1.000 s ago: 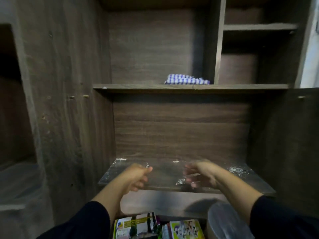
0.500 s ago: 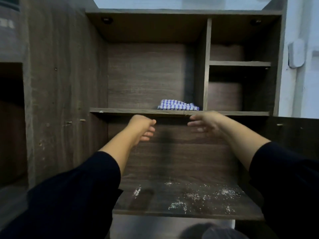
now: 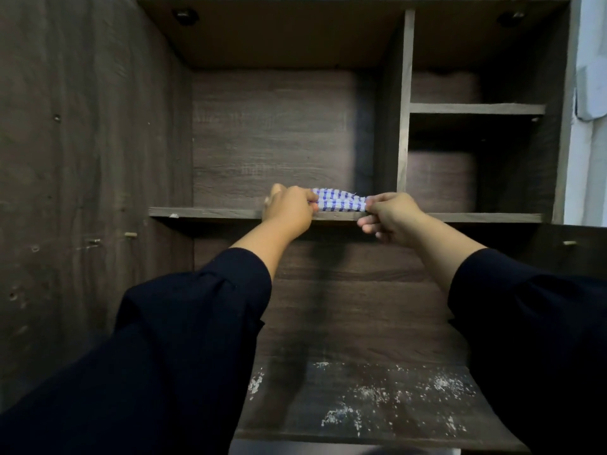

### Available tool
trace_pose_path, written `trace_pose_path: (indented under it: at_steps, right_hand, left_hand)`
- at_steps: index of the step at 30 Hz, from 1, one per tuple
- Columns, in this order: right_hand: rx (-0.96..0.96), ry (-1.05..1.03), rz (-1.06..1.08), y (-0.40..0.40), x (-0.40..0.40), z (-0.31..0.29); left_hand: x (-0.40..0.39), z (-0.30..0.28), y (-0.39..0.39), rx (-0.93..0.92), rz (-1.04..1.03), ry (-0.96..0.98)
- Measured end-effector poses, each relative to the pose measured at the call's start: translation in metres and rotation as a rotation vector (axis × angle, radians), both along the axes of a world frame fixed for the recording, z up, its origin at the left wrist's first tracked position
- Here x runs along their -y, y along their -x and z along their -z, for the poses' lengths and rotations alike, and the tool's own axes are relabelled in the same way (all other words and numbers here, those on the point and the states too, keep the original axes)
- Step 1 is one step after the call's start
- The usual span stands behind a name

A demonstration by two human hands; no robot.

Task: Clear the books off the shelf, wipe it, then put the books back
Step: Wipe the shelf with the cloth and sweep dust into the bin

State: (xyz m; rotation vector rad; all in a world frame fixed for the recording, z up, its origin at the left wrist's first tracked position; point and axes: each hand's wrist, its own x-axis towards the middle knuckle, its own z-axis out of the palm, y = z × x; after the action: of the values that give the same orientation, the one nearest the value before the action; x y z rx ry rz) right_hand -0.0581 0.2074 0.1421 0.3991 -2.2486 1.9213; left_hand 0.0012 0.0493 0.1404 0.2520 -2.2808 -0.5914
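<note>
Shelf (image 3: 210,212) up top carries the checked cloth (image 3: 340,200), which my left hand (image 3: 289,210) and right hand (image 3: 392,218) pinch at opposite ends, fingers curled tight; it looks light, soft and floppy, so bunching it should grip best.

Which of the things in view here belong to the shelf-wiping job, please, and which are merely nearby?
Part of the job:
checked cloth, held by left hand and right hand
upper shelf under it
dusty lower shelf

Merely nearby:
small side compartments
white fitting on the wall
</note>
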Motion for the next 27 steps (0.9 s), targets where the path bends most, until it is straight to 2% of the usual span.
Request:
trace_pose_path:
  at_steps: [4,11,14,18,23,25,27]
  right_hand:
    - [-0.093,0.081,0.015,-0.008,0.002,0.001]
    - [-0.286,0.247,-0.159,-0.05,-0.006,0.005]
    - [-0.372,0.276,-0.196,-0.072,-0.003,0.015]
    - [-0.377,0.239,-0.164,-0.085,0.005,0.034]
    - [-0.215,0.141,-0.25,-0.078,0.012,0.084]
    - [-0.136,0.138,-0.26,-0.073,0.02,0.109]
    - [-0.005,0.176,-0.301,-0.064,0.031,0.134]
  left_hand:
    - [-0.002,-0.003,-0.003,-0.096,0.008,-0.076]
    - [0.003,0.009,-0.043,-0.29,0.245,-0.043]
    - [0.006,0.022,-0.061,-0.313,0.269,-0.033]
    - [0.008,0.048,-0.073,-0.237,0.295,-0.125]
    - [0.012,0.098,-0.08,0.04,0.542,-0.46]
    - [0.013,0.121,-0.076,0.143,0.567,-0.537]
    - [0.018,0.145,-0.065,0.16,0.54,-0.574]
